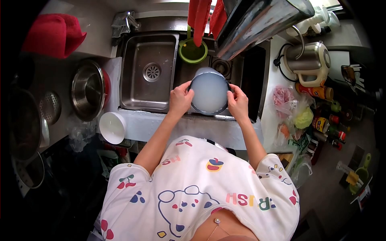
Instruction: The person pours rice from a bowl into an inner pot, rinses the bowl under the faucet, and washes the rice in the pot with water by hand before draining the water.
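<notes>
Over the right sink basin I hold a round, dark-rimmed pot full of cloudy whitish liquid. My left hand is closed on the left side of its rim, and my right hand grips the right side. A pale streak at the far rim looks like liquid running over, so the pot seems tilted away from me. Just beyond it is a green-rimmed strainer in the sink. Whatever lies at the pot's bottom is hidden by the liquid.
The left sink basin has a round drain. A white bowl and a steel basin stand to the left. Red cloths hang beside the range hood above. A kettle, bags and bottles crowd the right.
</notes>
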A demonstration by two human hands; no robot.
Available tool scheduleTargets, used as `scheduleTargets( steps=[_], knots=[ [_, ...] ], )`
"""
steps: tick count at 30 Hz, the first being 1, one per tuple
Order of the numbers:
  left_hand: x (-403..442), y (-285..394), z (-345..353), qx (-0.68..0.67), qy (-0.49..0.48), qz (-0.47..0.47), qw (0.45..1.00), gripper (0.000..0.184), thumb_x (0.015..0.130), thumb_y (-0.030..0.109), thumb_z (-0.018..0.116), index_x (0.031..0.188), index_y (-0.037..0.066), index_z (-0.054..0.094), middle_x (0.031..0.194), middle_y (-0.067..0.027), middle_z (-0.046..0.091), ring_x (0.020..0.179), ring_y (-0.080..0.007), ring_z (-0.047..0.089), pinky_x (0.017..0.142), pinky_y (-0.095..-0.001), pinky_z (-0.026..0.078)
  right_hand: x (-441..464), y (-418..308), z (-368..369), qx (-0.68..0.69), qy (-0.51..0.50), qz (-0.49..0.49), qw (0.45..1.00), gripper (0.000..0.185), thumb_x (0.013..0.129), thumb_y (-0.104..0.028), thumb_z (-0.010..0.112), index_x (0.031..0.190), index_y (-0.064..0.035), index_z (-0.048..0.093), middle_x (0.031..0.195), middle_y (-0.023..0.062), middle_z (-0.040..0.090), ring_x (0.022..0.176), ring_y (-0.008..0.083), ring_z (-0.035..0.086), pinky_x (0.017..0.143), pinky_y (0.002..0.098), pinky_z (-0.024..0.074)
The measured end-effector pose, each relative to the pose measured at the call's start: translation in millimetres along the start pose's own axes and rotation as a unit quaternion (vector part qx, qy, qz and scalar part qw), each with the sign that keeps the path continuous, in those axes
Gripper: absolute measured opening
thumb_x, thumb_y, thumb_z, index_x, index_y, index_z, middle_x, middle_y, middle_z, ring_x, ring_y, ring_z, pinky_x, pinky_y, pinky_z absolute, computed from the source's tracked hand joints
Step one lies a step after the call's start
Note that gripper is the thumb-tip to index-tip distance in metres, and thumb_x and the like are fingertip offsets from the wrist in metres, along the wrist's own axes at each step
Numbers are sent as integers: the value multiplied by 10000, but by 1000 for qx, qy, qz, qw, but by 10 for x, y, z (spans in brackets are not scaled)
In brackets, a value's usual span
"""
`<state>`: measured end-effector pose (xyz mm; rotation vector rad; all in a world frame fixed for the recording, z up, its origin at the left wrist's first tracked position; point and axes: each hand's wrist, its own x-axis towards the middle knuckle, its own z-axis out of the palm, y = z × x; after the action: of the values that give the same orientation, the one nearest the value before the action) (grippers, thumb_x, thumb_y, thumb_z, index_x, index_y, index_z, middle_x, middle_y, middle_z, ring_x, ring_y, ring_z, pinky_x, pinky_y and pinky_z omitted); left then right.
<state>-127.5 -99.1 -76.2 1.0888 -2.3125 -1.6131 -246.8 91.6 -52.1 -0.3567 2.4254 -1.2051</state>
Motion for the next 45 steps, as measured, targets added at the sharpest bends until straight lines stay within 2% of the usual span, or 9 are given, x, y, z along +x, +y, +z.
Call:
scheduleTargets(
  steps=[12,15,20,23,26,36,45],
  knots=[
    [-49,366,-204,-71,-37,-71,994,398,785,88,606,1174,29,663,555,32,545,416,-41,496,364,-216,418,-5,-106,-87,48,-2,-8,999,286,866,-119,605,1109,25,654,608,39,617,529,70,550,521,245,452],
    [-47,374,-229,-94,-49,-85,991,414,771,71,593,1177,43,666,547,43,523,412,-34,473,359,-211,412,-24,-201,-131,69,-15,30,997,303,854,-119,628,1112,37,656,648,-2,587,574,47,494,547,215,419],
    [-27,322,-256,-141,-88,-114,979,469,752,39,572,1215,48,644,543,53,499,406,-27,448,342,-210,396,-21,-175,-162,65,-17,23,997,291,849,-114,638,1093,42,665,638,-17,572,569,36,471,534,210,399],
    [-20,313,-283,-184,-143,-152,960,527,779,3,544,1305,20,560,641,55,543,422,-5,412,327,-176,336,-3,-122,-171,67,-19,16,997,280,845,-125,635,1074,32,674,606,-9,578,548,36,484,521,219,404],
    [-21,283,-298,-204,-169,-165,950,551,773,-12,537,1323,15,538,660,43,570,418,-6,423,324,-170,337,-4,-121,-182,74,-20,14,997,270,842,-125,635,1060,29,679,592,-9,579,539,32,486,512,221,400],
    [-51,359,-353,-250,-210,-178,928,537,765,-8,556,1302,-8,546,805,-10,670,421,-4,474,328,-142,366,-27,-134,-244,134,-45,41,989,244,850,-96,639,1040,52,676,602,-42,557,549,15,462,503,200,368],
    [-64,341,-364,-254,-226,-210,917,528,772,-16,557,1299,1,553,834,-16,676,431,-5,495,332,-134,362,-52,-146,-282,187,-81,92,975,254,875,-109,639,1069,54,655,654,-34,600,553,16,500,508,190,416]
  ],
)
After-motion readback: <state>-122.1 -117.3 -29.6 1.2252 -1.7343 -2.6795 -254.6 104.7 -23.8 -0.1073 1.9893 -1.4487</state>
